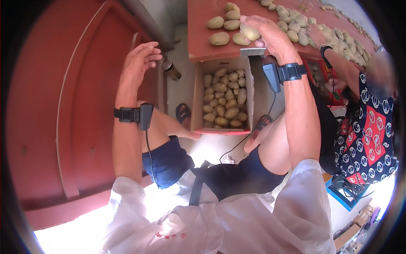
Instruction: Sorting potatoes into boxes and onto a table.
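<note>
My right hand (265,33) is closed around a pale potato (250,32) just above the near edge of a red tabletop (203,50). Close beside it on the table lie several loose potatoes (219,38). Raised at the left, my left hand (139,60) holds nothing, its fingers slightly curled and the thumb near them. Below the table edge, between my feet, stands an open cardboard box (198,95) with many potatoes (225,95) inside.
A large potato pile (336,39) covers the table's right side, with a co-worker's hand (316,34) on it. A red carton (330,82) is below. A lidded jar (171,70) stands near the red wooden door (95,95). Cables (274,103) hang from both wrist devices.
</note>
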Available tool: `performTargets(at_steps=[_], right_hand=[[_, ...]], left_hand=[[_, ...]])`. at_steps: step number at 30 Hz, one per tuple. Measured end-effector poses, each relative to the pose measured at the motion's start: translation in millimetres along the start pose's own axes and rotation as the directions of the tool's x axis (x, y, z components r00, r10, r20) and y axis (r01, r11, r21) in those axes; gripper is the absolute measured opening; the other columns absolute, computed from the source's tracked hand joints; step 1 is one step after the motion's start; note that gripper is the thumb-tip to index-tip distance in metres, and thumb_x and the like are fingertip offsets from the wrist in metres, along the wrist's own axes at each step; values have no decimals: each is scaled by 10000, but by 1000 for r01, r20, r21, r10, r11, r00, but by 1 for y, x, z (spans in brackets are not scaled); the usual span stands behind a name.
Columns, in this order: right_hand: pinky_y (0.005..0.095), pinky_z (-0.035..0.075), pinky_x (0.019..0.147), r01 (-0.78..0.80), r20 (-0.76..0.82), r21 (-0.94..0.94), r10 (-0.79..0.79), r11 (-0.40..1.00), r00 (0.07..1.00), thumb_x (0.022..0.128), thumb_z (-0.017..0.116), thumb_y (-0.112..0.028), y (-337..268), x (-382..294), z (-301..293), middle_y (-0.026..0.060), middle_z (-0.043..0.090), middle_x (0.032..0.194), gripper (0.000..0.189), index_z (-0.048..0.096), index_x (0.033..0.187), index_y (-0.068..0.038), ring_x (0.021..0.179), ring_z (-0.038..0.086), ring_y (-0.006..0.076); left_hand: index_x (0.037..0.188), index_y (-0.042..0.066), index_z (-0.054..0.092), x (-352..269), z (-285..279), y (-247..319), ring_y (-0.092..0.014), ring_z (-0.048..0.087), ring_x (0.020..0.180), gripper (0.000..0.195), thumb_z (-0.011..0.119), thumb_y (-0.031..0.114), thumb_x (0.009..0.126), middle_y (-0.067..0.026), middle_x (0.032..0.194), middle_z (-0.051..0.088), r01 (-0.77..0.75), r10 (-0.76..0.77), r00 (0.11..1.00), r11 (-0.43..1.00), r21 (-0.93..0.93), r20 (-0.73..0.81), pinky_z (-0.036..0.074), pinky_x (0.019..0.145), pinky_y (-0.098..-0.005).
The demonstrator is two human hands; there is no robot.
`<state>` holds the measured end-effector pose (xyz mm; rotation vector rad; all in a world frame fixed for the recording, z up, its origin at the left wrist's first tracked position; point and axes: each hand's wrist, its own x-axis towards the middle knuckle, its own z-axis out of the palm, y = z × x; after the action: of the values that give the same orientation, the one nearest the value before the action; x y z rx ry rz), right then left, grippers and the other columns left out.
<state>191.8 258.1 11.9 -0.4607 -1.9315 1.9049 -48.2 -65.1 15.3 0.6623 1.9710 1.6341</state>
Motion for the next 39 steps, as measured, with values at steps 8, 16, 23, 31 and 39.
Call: performTargets(at_steps=[8,16,23,31,39], right_hand=[[224,466,487,140,-194,130,-113,982,975,1009,701,-285,13,-1,8,26,697,852,265,715,1089,-33,670,639,85],[215,420,448,-10,96,-4,10,1000,995,1015,685,-308,4,0,8,-8,664,794,247,710,1020,-61,639,607,70],[225,392,421,35,180,50,-43,998,983,1032,660,-300,4,7,13,20,639,750,289,708,1026,-15,586,584,85],[223,381,398,-3,162,61,-7,998,987,1039,662,-246,4,7,17,42,625,761,276,678,1063,29,575,583,102],[223,412,435,-28,128,-49,34,998,991,1030,643,-255,1,2,21,36,638,830,257,672,1082,-4,629,604,104]], left_hand=[[1271,30,696,-82,-42,3,-135,689,943,341,606,284,1061,-59,1054,713,207,-207,977,889,408,-46,496,762,-260],[1291,35,702,-117,-77,-30,-125,700,1009,331,627,244,1045,-65,1114,735,166,-79,976,873,459,-203,486,852,-266],[1284,36,706,-125,-84,-28,-125,698,1019,318,629,235,1049,-56,1109,739,78,3,979,919,386,-206,502,874,-264],[1264,31,713,-125,-70,-21,-130,699,1029,300,629,221,1047,-60,1104,737,142,-48,967,918,370,-251,512,888,-269],[1314,19,681,-159,32,-51,-223,681,1149,382,661,228,995,-118,1241,700,68,-73,986,997,39,149,518,961,-339]])
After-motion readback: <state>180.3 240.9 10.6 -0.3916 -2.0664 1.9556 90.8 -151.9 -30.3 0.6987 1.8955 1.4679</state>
